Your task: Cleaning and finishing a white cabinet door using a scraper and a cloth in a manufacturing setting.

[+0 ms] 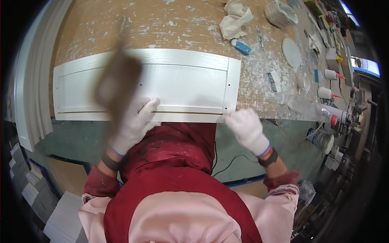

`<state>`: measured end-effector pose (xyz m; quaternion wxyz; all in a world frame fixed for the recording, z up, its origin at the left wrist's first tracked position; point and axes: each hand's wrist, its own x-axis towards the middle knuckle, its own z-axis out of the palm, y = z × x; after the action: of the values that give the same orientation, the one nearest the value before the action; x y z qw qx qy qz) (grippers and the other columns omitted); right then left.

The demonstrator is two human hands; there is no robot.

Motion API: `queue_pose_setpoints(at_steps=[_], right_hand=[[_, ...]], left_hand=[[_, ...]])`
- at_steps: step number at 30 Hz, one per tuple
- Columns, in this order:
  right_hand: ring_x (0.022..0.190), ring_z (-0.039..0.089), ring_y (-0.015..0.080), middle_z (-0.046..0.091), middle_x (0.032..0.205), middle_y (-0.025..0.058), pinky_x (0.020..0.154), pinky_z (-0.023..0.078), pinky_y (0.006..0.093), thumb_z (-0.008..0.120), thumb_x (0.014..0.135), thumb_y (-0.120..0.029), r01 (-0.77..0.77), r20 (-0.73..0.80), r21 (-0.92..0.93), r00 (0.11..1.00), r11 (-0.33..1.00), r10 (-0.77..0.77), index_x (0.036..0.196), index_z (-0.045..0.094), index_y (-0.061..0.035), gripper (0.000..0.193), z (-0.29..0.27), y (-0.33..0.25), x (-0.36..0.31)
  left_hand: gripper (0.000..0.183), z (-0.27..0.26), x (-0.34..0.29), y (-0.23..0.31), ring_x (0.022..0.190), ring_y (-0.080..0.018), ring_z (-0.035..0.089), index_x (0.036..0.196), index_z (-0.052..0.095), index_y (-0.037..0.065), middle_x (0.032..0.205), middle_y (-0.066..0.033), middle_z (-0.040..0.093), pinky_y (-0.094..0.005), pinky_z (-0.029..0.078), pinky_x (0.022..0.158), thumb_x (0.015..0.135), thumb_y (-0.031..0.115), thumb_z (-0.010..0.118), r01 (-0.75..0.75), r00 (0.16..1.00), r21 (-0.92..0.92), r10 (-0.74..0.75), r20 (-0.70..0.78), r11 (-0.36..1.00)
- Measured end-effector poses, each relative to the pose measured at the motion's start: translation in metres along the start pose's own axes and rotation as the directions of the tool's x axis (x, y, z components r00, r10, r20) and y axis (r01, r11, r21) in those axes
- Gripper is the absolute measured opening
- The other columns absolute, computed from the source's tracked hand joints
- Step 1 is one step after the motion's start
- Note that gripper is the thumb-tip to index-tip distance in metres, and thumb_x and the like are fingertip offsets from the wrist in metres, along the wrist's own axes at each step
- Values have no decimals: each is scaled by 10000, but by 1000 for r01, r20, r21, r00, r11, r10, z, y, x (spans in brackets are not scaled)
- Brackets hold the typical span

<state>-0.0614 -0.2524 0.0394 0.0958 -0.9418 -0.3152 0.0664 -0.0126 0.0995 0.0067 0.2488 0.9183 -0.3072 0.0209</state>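
A long white framed panel (pixel 182 87), like a cabinet door or drawer front, lies at the near edge of the workbench. It has a recessed middle and several small dark holes. My left hand (pixel 135 119), in a white knitted glove, grips the panel's near edge with curled fingers. At the near right corner my right hand (pixel 246 128), gloved the same way, is closed with its fingers bent inward. Whether something small is inside it cannot be seen. A blurred brown shape (pixel 119 83) close to the camera covers part of the panel and of my left hand's side.
Dried white smears cover the workbench (pixel 162 24). Farther right are a crumpled cloth (pixel 236 19), a blue block (pixel 241 47), a crusted white tub (pixel 280 14), a round lid (pixel 291 52) and red-tipped bottles (pixel 330 74). Long white boards (pixel 30 81) stand at the left.
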Motion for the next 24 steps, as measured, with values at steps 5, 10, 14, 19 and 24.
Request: queue_pose_setpoints(at_steps=[5, 10, 14, 19, 24], right_hand=[[696, 580, 279, 582, 732, 59, 645, 442, 412, 630, 788, -99, -65, -259, 295, 955, 953, 145, 1032, 668, -102, 247, 0, 3, -13], [706, 578, 246, 568, 728, 35, 626, 437, 384, 631, 836, -95, -200, -370, 127, 899, 972, 233, 1010, 673, -105, 179, 1, 40, 25], [708, 575, 217, 522, 701, 22, 624, 439, 367, 627, 839, -99, -199, -266, -92, 949, 976, 168, 940, 655, -115, 105, 14, 1, 11], [728, 601, 232, 576, 751, 39, 648, 459, 387, 677, 814, -135, -129, -118, 181, 981, 975, 152, 978, 660, -103, 167, 22, -49, -10], [778, 636, 305, 653, 873, 118, 712, 506, 417, 660, 853, -160, -646, -312, 192, 674, 739, 670, 1072, 670, -93, 230, 12, -50, 18]], left_hand=[[670, 6, 4, 0, 1032, -290, 550, 1217, 639, 137, 1082, -29, 592, -434, 472, 942, 602, 328, 822, -2, 1000, -65, 1, -12, 998], [654, 7, 4, 0, 1047, -294, 544, 1214, 637, 137, 1086, -31, 590, -437, 465, 947, 618, 339, 817, 23, 1000, -70, -22, 9, 997], [669, 5, 4, -1, 1052, -297, 543, 1220, 629, 149, 1089, -34, 585, -429, 461, 938, 605, 321, 828, -1, 1000, -88, 0, -11, 996], [698, 9, 15, 4, 1039, -291, 551, 1230, 615, 161, 1067, -32, 582, -416, 464, 911, 584, 306, 837, -38, 999, -77, 36, -22, 996], [674, 29, 42, 26, 998, -254, 571, 1176, 618, 154, 1022, -18, 583, -408, 468, 852, 555, 273, 854, -54, 998, -72, 53, -17, 996]])
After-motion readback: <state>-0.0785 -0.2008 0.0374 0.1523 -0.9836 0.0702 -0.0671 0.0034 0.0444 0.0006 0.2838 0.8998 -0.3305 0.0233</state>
